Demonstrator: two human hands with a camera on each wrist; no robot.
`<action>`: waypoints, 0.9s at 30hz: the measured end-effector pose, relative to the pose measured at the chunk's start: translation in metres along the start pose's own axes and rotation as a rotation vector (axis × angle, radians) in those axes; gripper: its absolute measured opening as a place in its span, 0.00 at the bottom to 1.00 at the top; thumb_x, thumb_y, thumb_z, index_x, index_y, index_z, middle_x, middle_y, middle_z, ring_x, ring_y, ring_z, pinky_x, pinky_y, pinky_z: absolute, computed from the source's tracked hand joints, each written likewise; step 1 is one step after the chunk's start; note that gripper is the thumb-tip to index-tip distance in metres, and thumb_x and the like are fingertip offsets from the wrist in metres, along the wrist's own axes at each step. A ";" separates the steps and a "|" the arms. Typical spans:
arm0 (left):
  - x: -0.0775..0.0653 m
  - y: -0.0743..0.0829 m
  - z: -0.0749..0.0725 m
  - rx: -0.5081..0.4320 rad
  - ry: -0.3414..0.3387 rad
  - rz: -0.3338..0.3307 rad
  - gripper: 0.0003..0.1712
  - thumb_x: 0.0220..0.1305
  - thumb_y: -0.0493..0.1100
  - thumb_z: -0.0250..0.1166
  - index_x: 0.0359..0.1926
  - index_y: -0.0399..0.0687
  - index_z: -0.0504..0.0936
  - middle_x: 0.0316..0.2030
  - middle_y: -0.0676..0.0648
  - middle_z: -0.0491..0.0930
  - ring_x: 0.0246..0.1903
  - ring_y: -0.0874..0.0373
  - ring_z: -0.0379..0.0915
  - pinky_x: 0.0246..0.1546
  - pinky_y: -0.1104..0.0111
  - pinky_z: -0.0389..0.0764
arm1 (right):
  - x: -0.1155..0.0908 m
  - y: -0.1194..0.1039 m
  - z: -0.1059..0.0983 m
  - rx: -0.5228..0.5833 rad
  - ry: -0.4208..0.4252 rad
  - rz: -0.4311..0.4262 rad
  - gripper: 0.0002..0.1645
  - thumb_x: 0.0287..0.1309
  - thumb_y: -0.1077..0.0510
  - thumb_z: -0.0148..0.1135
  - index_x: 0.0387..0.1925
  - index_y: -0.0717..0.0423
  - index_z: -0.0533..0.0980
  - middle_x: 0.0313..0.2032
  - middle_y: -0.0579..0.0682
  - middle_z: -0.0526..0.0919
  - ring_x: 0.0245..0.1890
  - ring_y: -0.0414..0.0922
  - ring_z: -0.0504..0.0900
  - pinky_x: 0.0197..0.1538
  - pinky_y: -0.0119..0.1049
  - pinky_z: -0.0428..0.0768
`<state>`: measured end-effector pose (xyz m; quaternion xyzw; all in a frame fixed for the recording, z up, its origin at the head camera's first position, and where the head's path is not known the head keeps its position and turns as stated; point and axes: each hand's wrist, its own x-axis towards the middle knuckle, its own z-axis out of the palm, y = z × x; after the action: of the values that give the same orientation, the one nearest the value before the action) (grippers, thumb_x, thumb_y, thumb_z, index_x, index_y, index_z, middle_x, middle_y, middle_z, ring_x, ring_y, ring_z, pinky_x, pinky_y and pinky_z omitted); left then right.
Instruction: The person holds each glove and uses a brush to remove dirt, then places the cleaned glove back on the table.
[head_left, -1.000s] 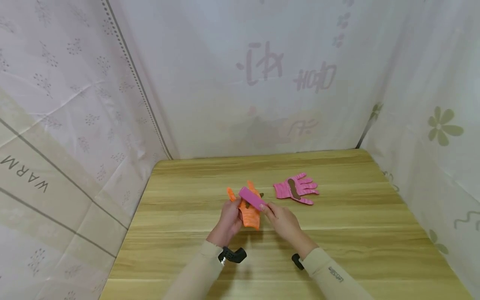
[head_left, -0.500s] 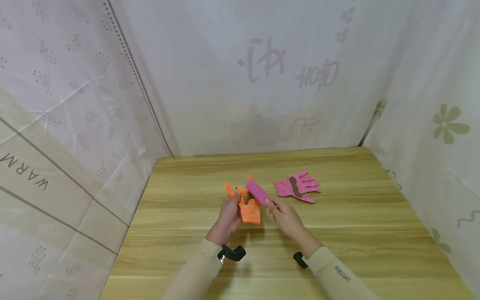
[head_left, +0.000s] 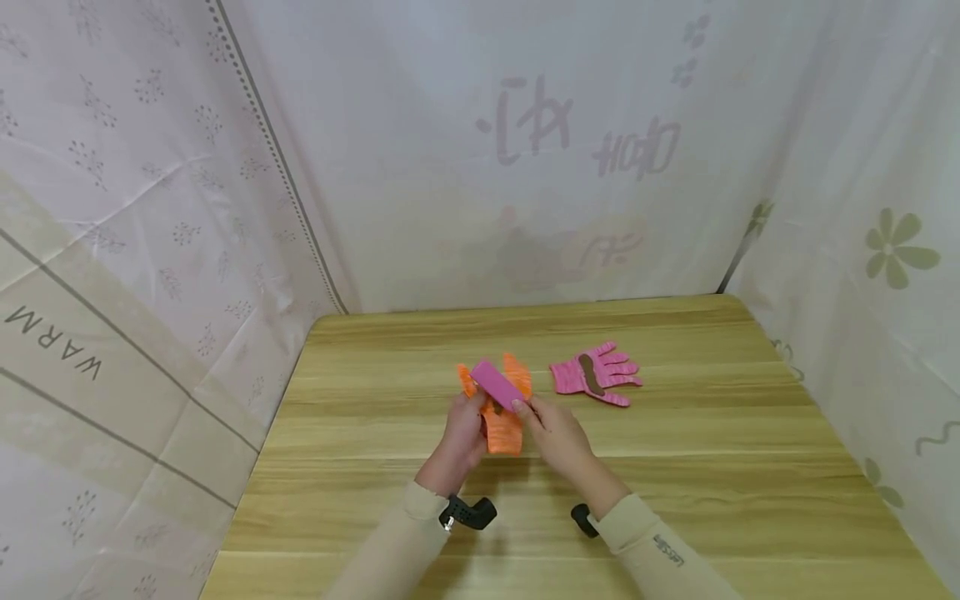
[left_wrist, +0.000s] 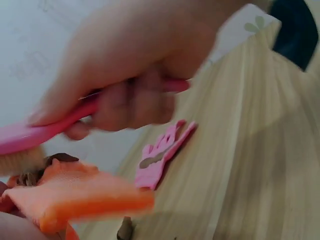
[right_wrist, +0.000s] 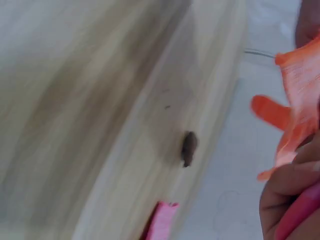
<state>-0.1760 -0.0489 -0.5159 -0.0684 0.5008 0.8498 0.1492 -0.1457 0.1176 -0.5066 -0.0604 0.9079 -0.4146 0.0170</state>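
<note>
Pink brush (head_left: 497, 384): right hand (head_left: 558, 433), fingers curled round handle (left_wrist: 76, 113), bristles (left_wrist: 24, 160) beyond them. Orange glove (head_left: 504, 435): left hand (head_left: 460, 437), fingers pinching it; best held taut, stroked lightly.

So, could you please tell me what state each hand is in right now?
Left hand: holding the orange glove, its fingers partly hidden.
Right hand: closed around the handle of the pink brush.
</note>
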 end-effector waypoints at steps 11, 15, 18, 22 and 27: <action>-0.001 0.007 0.002 -0.047 0.041 -0.002 0.23 0.83 0.44 0.42 0.67 0.32 0.63 0.52 0.44 0.81 0.51 0.56 0.82 0.52 0.62 0.83 | -0.004 0.014 -0.011 -0.029 -0.014 0.005 0.29 0.75 0.32 0.42 0.36 0.48 0.76 0.21 0.46 0.66 0.20 0.41 0.63 0.26 0.34 0.62; -0.002 0.008 0.001 -0.056 0.035 -0.006 0.23 0.83 0.45 0.41 0.67 0.33 0.62 0.54 0.42 0.79 0.54 0.54 0.80 0.55 0.59 0.82 | -0.004 0.017 -0.014 -0.001 -0.025 0.035 0.29 0.75 0.33 0.43 0.39 0.50 0.78 0.21 0.46 0.68 0.20 0.42 0.63 0.26 0.35 0.63; -0.003 0.009 -0.002 -0.069 0.031 -0.006 0.23 0.83 0.46 0.41 0.67 0.34 0.61 0.53 0.43 0.79 0.53 0.54 0.81 0.55 0.58 0.82 | -0.003 0.019 -0.015 0.032 -0.036 0.047 0.28 0.75 0.34 0.43 0.35 0.50 0.76 0.20 0.46 0.69 0.19 0.42 0.63 0.25 0.35 0.63; -0.004 0.011 -0.004 -0.089 0.034 -0.022 0.23 0.83 0.48 0.41 0.67 0.37 0.59 0.52 0.45 0.79 0.52 0.56 0.81 0.54 0.60 0.82 | -0.005 0.021 -0.017 0.183 -0.051 0.108 0.31 0.74 0.32 0.44 0.31 0.52 0.73 0.19 0.45 0.68 0.18 0.41 0.62 0.23 0.33 0.62; -0.006 0.013 -0.006 -0.132 0.040 -0.019 0.23 0.83 0.49 0.43 0.69 0.40 0.58 0.55 0.46 0.77 0.53 0.58 0.80 0.55 0.62 0.81 | -0.007 0.015 -0.021 0.355 0.024 0.168 0.33 0.73 0.32 0.45 0.31 0.56 0.72 0.18 0.46 0.67 0.17 0.39 0.62 0.21 0.32 0.63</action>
<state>-0.1744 -0.0616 -0.5066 -0.0997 0.4459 0.8780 0.1424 -0.1415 0.1440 -0.5049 0.0243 0.8226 -0.5658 0.0509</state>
